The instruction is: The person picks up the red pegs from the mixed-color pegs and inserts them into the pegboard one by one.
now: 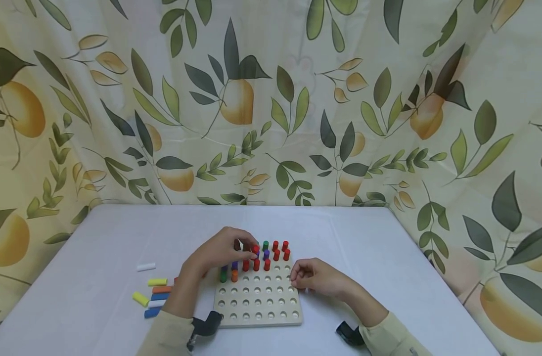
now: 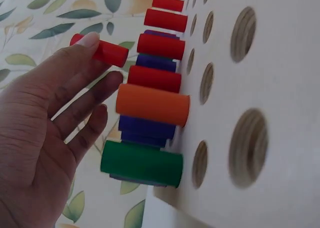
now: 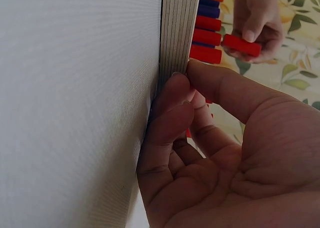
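Note:
My left hand [image 1: 226, 249] pinches a red peg [image 2: 111, 53] between thumb and fingers, over the back rows of a wooden pegboard [image 1: 257, 296]. In the left wrist view the peg is apart from the board, beside the standing pegs. Red, blue, green and orange pegs fill holes in the back rows, among them a green peg [image 2: 142, 163] and an orange peg [image 2: 152, 105]. At the board's right edge my right hand [image 1: 315, 278] grips the rim, thumb at the top edge and curled fingers against the side. Part of the back left of the board is hidden by my left hand.
Loose pegs lie left of the board on the white table [image 1: 355, 237]: yellow [image 1: 157, 282], orange [image 1: 162, 289], blue and white ones. A single white peg [image 1: 146, 267] lies farther back. Behind the table hangs a patterned curtain [image 1: 271, 109].

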A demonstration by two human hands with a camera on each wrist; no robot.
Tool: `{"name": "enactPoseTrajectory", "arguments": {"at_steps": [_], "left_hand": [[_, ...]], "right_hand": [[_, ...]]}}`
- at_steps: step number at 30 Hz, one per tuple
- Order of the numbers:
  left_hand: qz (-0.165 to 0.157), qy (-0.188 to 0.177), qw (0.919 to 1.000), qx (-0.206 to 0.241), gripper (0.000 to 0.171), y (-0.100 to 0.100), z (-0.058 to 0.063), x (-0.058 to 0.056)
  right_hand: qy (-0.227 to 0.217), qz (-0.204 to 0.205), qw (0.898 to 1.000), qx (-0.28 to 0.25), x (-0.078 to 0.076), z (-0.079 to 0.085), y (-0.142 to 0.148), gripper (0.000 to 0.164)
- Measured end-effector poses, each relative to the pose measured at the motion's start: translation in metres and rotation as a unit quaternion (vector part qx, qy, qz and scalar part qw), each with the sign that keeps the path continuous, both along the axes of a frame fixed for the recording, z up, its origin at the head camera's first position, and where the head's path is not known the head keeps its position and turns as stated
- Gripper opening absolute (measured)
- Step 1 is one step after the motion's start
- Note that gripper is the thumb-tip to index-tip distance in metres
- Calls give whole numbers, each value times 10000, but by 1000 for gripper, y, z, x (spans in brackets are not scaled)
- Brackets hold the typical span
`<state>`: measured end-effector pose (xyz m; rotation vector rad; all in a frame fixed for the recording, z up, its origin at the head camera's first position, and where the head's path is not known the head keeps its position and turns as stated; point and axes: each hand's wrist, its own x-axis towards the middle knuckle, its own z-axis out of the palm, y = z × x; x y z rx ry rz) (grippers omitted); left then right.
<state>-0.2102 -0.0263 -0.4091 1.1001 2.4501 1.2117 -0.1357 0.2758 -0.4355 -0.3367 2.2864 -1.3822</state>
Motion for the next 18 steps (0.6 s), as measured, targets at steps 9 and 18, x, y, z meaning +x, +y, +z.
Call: {"name": "enactPoseTrajectory", "arguments": {"at_steps": [9, 18], "left_hand": [[-182, -100, 9998, 69, 18, 11, -3, 2], [-224, -157, 9996, 75, 18, 22, -5, 2]], "right_hand": [[8, -11, 10000, 10, 0, 0, -1, 6], [31, 9, 10000, -40, 0, 0, -1, 7]]}}
